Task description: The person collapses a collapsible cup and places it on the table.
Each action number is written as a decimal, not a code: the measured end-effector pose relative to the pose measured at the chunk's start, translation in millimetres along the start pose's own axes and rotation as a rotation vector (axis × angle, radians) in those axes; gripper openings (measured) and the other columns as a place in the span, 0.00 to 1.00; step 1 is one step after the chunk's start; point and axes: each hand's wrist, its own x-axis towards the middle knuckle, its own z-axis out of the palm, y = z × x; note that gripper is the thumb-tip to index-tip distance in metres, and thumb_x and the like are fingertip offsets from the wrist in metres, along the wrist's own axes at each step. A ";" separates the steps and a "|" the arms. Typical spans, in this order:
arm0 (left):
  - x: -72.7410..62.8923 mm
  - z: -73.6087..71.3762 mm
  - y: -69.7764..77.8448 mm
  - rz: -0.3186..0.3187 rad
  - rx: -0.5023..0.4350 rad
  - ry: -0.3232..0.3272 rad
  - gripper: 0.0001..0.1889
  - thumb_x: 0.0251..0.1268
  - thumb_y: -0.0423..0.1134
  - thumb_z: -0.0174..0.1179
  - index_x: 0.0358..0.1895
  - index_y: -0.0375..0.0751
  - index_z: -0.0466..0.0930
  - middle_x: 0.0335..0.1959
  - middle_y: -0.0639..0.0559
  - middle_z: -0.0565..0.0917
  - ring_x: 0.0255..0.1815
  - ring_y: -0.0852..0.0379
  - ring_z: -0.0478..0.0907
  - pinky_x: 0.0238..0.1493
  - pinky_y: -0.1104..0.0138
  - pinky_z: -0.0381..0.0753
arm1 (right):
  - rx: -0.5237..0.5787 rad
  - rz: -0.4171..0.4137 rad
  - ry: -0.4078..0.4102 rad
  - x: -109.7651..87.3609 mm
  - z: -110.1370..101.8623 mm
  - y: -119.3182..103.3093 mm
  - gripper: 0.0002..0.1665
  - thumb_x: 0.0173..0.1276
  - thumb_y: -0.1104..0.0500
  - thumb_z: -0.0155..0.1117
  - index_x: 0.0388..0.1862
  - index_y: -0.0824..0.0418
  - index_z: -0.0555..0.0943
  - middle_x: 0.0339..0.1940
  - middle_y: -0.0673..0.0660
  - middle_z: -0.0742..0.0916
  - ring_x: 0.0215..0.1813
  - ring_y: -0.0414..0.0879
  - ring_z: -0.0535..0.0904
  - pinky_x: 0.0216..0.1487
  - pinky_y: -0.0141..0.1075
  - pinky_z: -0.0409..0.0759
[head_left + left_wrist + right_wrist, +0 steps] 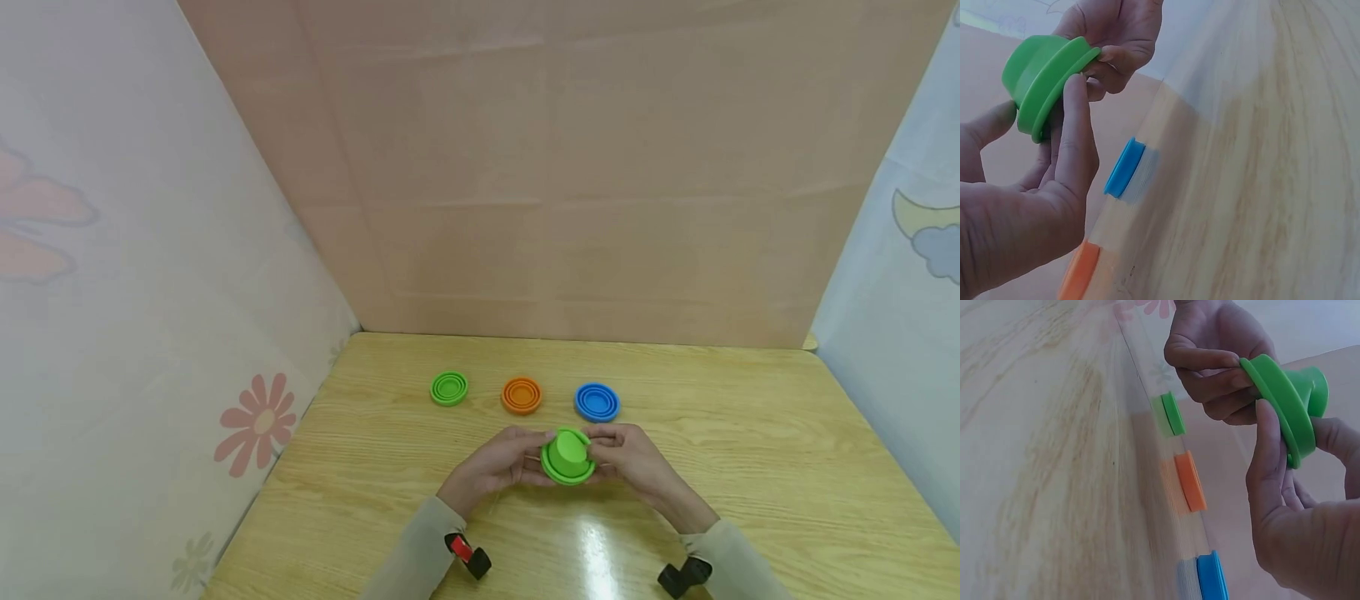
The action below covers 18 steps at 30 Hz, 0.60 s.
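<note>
Both hands hold a green collapsible cup (570,454) over the table, near its middle. Its narrow end points up and stands out from the wide ringed rim, while one side looks dented in the right wrist view. My left hand (501,462) grips the rim from the left, thumb on top and fingers beneath. From the other side my right hand (637,465) pinches it, the thumb pressing at the raised middle part and the fingers (1266,440) under the rim.
Behind the hands, a flat green collapsible cup (448,388), an orange one (521,395) and a blue one (597,402) lie in a row on the wooden table (360,467). A brown sheet (540,183) closes off the back, and printed sheets hang at both sides.
</note>
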 end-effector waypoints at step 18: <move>-3.7 8.8 -2.3 0.011 0.071 0.115 0.13 0.71 0.31 0.58 0.50 0.26 0.86 0.39 0.50 0.90 0.39 0.57 0.90 0.46 0.59 0.94 | 0.222 0.046 -0.200 -3.6 -6.7 2.3 0.16 0.85 0.63 0.50 0.58 0.58 0.85 0.46 0.48 0.93 0.44 0.38 0.91 0.46 0.33 0.92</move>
